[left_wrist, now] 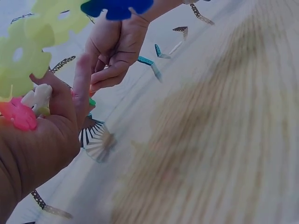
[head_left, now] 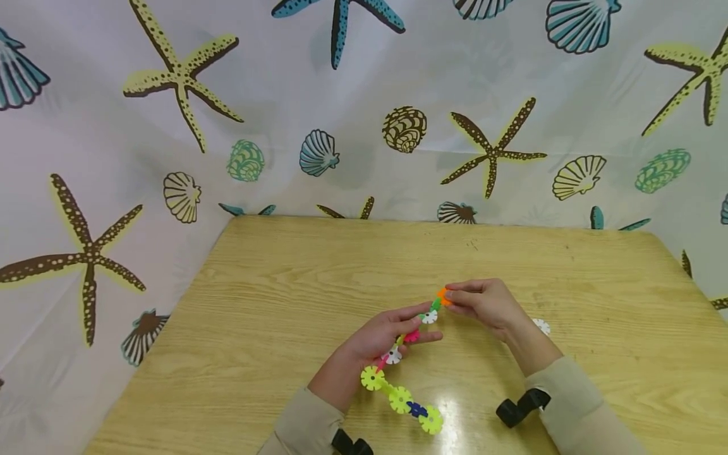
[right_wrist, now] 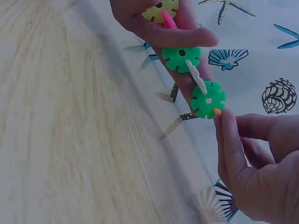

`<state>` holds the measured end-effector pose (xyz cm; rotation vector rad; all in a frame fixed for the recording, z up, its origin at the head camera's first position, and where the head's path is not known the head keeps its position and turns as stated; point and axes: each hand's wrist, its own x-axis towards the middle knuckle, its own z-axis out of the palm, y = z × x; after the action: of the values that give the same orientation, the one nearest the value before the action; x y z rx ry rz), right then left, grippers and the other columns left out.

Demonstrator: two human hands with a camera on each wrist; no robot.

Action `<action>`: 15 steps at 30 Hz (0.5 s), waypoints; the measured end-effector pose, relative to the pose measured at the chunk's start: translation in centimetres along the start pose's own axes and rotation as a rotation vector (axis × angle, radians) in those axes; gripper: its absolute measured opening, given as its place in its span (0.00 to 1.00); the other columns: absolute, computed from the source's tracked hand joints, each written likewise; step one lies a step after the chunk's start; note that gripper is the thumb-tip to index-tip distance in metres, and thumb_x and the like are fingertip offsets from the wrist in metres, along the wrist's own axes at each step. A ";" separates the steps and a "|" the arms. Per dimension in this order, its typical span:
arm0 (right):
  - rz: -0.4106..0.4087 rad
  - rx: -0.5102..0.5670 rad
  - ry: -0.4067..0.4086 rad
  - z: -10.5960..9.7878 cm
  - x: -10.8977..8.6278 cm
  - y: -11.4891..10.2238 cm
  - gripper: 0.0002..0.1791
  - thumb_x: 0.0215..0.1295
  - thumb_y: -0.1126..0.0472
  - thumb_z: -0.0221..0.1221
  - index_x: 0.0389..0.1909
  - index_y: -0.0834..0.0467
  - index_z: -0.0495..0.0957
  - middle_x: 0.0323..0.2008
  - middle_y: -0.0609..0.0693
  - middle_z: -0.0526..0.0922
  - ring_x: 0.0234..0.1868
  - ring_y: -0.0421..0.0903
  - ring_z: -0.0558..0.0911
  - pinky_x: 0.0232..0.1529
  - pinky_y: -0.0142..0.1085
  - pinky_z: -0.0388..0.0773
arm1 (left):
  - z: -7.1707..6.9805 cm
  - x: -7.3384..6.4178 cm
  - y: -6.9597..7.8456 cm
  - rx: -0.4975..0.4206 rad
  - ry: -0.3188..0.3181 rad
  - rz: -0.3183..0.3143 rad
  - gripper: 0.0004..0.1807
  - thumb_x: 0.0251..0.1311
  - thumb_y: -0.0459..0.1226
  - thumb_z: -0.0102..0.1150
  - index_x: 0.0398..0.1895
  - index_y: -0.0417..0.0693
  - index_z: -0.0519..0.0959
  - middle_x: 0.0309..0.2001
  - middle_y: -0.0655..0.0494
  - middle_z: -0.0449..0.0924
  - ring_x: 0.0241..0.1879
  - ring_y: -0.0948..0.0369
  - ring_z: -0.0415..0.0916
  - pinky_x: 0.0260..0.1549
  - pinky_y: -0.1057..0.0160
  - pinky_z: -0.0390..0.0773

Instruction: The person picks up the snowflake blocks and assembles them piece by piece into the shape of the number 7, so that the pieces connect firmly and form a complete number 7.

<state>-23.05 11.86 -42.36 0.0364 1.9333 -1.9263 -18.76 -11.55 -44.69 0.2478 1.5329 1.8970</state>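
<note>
A chain of notched plastic snowflake discs (head_left: 400, 399) in yellow, blue, pink, white and green lies across my left hand (head_left: 372, 344). That hand grips the chain about its middle, the thumb over it and some fingers stretched out beneath. The chain's near end, with yellow discs and a dark blue disc (head_left: 417, 409), hangs out past the wrist. At its far end, my right hand (head_left: 489, 308) pinches an orange disc (head_left: 443, 297) between thumb and fingertips. The orange disc meets the edge of a green disc (right_wrist: 209, 100), and the right fingers hide most of it in the right wrist view.
A loose white disc (head_left: 541, 326) lies on the wooden table (head_left: 284, 284), partly behind the right forearm. A white cloth printed with starfish and shells (head_left: 352, 151) hangs along the table's back and left edges. Black wrist mounts (head_left: 523, 407) sit on both sleeves.
</note>
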 end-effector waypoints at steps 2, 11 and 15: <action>-0.004 -0.011 -0.004 0.0 0.0 0.1 0.22 0.70 0.69 0.58 0.62 0.75 0.72 0.49 0.56 0.82 0.42 0.42 0.88 0.47 0.31 0.83 | 0.0 -0.1 0.0 0.005 0.008 -0.001 0.24 0.79 0.41 0.40 0.76 0.55 0.63 0.74 0.46 0.64 0.58 0.62 0.80 0.17 0.76 0.60; -0.039 -0.031 -0.041 0.1 0.1 0.5 0.22 0.69 0.68 0.59 0.60 0.75 0.73 0.50 0.57 0.82 0.41 0.40 0.88 0.48 0.32 0.83 | -0.1 -0.4 0.3 0.120 0.075 -0.014 0.23 0.78 0.44 0.43 0.73 0.58 0.68 0.73 0.51 0.67 0.61 0.58 0.79 0.29 0.70 0.61; -0.034 -0.039 -0.042 0.0 -0.1 0.2 0.22 0.70 0.67 0.59 0.62 0.74 0.73 0.51 0.56 0.81 0.44 0.40 0.87 0.48 0.30 0.83 | -0.2 -0.3 0.5 0.096 0.012 0.020 0.24 0.78 0.44 0.43 0.75 0.60 0.65 0.70 0.47 0.71 0.63 0.57 0.77 0.21 0.74 0.61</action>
<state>-22.94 11.90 -42.49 -0.0484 1.9556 -1.8952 -18.81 -11.96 -44.23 0.2960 1.6376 1.8455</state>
